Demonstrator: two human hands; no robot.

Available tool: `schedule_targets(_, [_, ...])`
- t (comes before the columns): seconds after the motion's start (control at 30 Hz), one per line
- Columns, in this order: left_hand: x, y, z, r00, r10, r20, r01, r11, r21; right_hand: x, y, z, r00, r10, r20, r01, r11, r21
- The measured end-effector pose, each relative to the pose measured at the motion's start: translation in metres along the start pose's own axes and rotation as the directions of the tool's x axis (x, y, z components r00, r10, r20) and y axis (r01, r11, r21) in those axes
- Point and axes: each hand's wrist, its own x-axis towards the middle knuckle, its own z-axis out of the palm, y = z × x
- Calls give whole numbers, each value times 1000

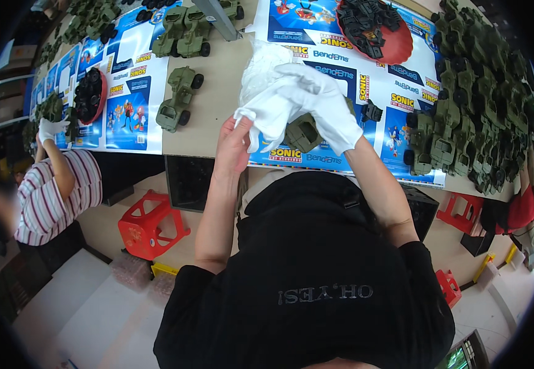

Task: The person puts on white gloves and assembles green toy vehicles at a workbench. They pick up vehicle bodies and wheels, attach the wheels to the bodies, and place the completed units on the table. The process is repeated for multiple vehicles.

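My left hand [234, 144] is bare, its thumb and fingers pinching the cuff of a loose white glove [271, 120]. My right hand [322, 101] wears a matching white glove, and its fingers are curled over the loose one; white on white makes their edges hard to part. Just below the right hand sits a dark green toy vehicle [304, 133], partly covered by it. A small black toy part [371, 111] lies to its right. Behind the gloves is a crumpled, see-through plastic bag [267, 64].
Many green toy vehicles [445, 123] crowd the right side. A red bowl [403, 46] of black parts stands at the back. Printed blue-and-white sheets [334, 55] cover the table. One green vehicle [179, 95] stands left. A co-worker in a striped shirt [64, 190] sits far left, near a red stool [148, 227].
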Motion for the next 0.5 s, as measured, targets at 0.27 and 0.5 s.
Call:
schedule_targets(0.27, [-9,25,31,919,-73,387,163,965,-206,-16,19,-79,903,201,381,-410,670,619])
schedule_targets(0.5, [-18,17,16,938,-74,339,118,987,-110,-37,10,-36,790,525,316,-611,712,346])
